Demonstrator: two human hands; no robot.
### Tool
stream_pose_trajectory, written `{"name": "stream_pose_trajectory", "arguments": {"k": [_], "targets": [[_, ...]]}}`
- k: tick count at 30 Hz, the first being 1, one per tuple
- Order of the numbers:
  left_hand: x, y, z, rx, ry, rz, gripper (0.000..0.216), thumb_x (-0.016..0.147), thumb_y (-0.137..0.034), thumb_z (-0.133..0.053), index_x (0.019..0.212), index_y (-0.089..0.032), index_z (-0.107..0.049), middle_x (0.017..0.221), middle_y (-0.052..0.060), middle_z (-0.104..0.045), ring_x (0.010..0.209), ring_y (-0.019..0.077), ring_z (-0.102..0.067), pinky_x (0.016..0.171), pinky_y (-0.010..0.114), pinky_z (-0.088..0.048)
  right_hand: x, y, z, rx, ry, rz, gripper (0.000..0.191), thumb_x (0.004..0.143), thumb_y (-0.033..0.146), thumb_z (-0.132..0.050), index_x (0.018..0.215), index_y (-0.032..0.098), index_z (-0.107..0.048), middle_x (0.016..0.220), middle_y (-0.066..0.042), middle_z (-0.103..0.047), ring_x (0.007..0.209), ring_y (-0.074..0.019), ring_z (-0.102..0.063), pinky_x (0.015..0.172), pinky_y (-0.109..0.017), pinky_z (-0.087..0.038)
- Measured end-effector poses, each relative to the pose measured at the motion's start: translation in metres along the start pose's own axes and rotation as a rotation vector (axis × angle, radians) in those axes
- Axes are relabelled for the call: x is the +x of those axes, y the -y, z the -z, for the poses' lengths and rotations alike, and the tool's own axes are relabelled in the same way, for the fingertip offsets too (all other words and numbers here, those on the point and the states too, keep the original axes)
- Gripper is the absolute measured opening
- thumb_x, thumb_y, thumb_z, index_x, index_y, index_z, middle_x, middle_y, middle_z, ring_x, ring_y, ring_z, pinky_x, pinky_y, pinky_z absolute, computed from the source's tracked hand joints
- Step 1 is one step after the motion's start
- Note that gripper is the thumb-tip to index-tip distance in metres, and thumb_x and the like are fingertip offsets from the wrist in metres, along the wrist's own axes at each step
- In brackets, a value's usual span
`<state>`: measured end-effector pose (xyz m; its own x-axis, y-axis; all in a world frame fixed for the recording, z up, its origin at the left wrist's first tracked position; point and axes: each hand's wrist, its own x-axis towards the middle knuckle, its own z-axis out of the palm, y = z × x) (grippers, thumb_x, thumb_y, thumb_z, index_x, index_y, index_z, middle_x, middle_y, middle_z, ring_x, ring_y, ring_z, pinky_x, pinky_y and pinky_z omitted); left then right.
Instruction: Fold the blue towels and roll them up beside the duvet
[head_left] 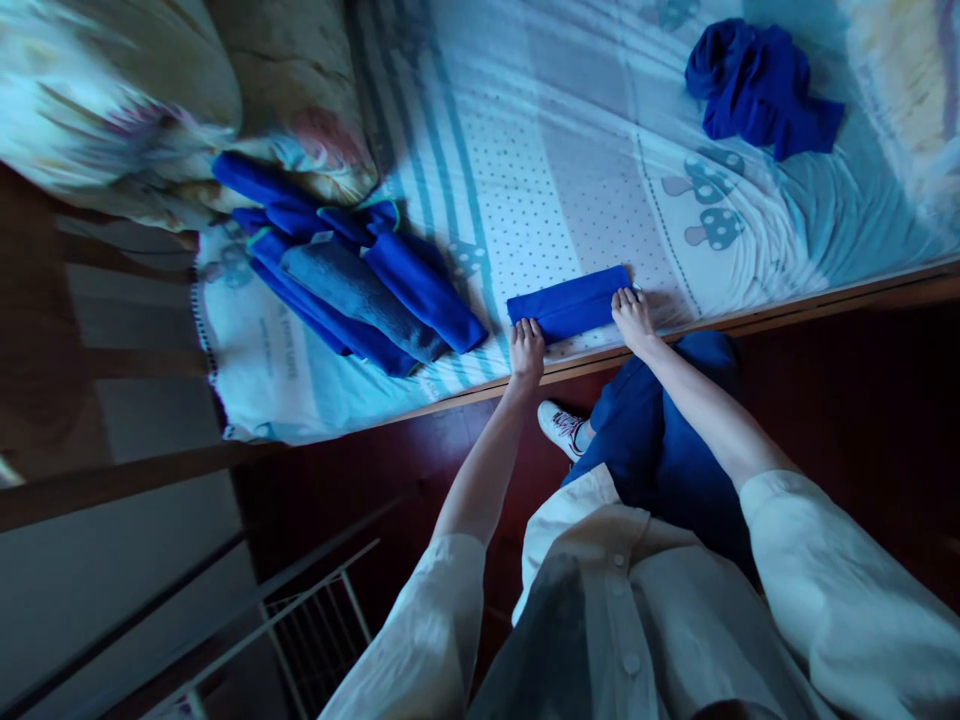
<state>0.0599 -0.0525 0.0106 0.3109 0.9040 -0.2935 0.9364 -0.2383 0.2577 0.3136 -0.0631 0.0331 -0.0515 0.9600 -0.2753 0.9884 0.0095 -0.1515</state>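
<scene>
A blue cloth (570, 303), folded into a flat strip, lies on the bed near its front edge. My left hand (527, 347) has its fingers closed on the strip's near left corner. At the right end, my right hand (631, 312) grips the cloth with curled fingers. To the left is a pile of rolled blue cloths (424, 290), with a greyer blue rolled cloth (360, 295) on top. Farther off at the back right, a crumpled blue cloth (757, 85) rests on the sheet.
The patterned bed sheet (517, 170) has mushrooms, dots and stripes. Floral pillows (300, 90) sit at the back left. A wooden bed rail (825, 305) runs along the front edge. Below left stands a white wire rack (322, 620) on the dark red floor (450, 450).
</scene>
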Motion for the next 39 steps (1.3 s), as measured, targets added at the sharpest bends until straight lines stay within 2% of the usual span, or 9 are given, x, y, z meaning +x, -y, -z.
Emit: {"name": "stream_pose_trajectory", "arguments": {"k": [5,10,15,20,24,28,32,36,39], "targets": [[-0.014,-0.001,0.004,0.012,0.031,-0.042,0.062,0.092,-0.001,-0.035,0.153,0.004,-0.044,0.154,0.032,-0.049,0.15,0.0361,-0.044,0.125,0.05,-0.032,-0.014,0.006,0.008,-0.053,0.044,-0.023,0.055,0.093,0.002,-0.042,0.147,0.0,-0.057,0.146,-0.029,-0.06,0.139,-0.034,-0.053,0.118,-0.053,-0.036],[-0.038,-0.004,0.001,0.021,0.048,-0.071,0.061,0.092,-0.002,-0.037,0.153,0.001,-0.045,0.147,0.033,-0.055,0.144,0.0375,-0.05,0.121,0.053,-0.037,-0.044,0.012,0.017,-0.09,0.091,-0.038,0.049,0.093,0.001,-0.043,0.137,0.003,-0.064,0.13,-0.027,-0.07,0.129,-0.0309,-0.06,0.113,-0.046,-0.04],[-0.059,-0.005,-0.002,0.055,0.072,-0.087,0.064,0.09,-0.002,-0.042,0.154,-0.003,-0.044,0.15,0.03,-0.054,0.145,0.0349,-0.05,0.122,0.048,-0.036,-0.066,0.019,0.027,-0.108,0.184,-0.064,0.048,0.096,-0.001,-0.036,0.135,0.001,-0.065,0.13,-0.028,-0.069,0.128,-0.0295,-0.062,0.112,-0.042,-0.039],[-0.062,-0.005,0.001,0.082,0.086,-0.119,0.063,0.089,-0.003,-0.042,0.152,-0.004,-0.047,0.142,0.03,-0.06,0.137,0.0358,-0.057,0.118,0.05,-0.042,-0.072,0.022,0.035,-0.103,0.222,-0.081,0.047,0.096,-0.001,-0.039,0.131,0.006,-0.069,0.128,-0.026,-0.07,0.125,-0.0294,-0.065,0.111,-0.041,-0.039],[-0.059,-0.005,0.005,0.09,0.101,-0.113,0.064,0.085,-0.002,-0.047,0.148,-0.005,-0.051,0.141,0.028,-0.062,0.135,0.0338,-0.059,0.116,0.045,-0.043,-0.071,0.018,0.04,-0.086,0.237,-0.082,0.045,0.097,0.001,-0.04,0.128,0.011,-0.071,0.126,-0.023,-0.072,0.122,-0.0285,-0.067,0.109,-0.04,-0.043],[-0.055,0.006,0.013,-0.044,0.119,-0.061,0.066,0.08,-0.002,-0.05,0.145,-0.012,-0.058,0.142,0.022,-0.065,0.13,0.033,-0.063,0.113,0.044,-0.047,-0.065,0.006,0.047,-0.01,0.285,-0.126,0.044,0.095,0.004,-0.048,0.132,0.014,-0.07,0.125,-0.021,-0.073,0.124,-0.0301,-0.068,0.107,-0.04,-0.048],[-0.048,0.027,0.025,-0.307,0.072,0.019,0.058,0.079,-0.009,-0.056,0.134,-0.022,-0.068,0.121,0.012,-0.077,0.117,0.0316,-0.07,0.105,0.042,-0.053,-0.05,-0.012,0.047,0.163,0.257,-0.155,0.051,0.09,0.008,-0.061,0.139,0.018,-0.067,0.132,-0.017,-0.072,0.126,-0.0295,-0.067,0.107,-0.039,-0.051],[-0.035,0.04,0.036,-0.5,0.024,0.168,0.044,0.078,-0.019,-0.069,0.122,-0.018,-0.072,0.107,0.011,-0.078,0.105,0.0284,-0.072,0.098,0.037,-0.055,-0.028,-0.028,0.04,0.273,0.216,-0.185,0.047,0.087,0.014,-0.07,0.133,0.019,-0.071,0.13,-0.014,-0.072,0.127,-0.0292,-0.066,0.109,-0.039,-0.052],[-0.023,0.044,0.04,-0.559,0.004,0.266,0.042,0.078,-0.023,-0.073,0.119,-0.015,-0.071,0.099,0.01,-0.076,0.097,0.0264,-0.072,0.09,0.035,-0.056,-0.011,-0.039,0.034,0.315,0.188,-0.221,0.046,0.085,0.027,-0.078,0.13,0.018,-0.073,0.126,-0.015,-0.073,0.124,-0.0312,-0.067,0.108,-0.041,-0.053]]}}
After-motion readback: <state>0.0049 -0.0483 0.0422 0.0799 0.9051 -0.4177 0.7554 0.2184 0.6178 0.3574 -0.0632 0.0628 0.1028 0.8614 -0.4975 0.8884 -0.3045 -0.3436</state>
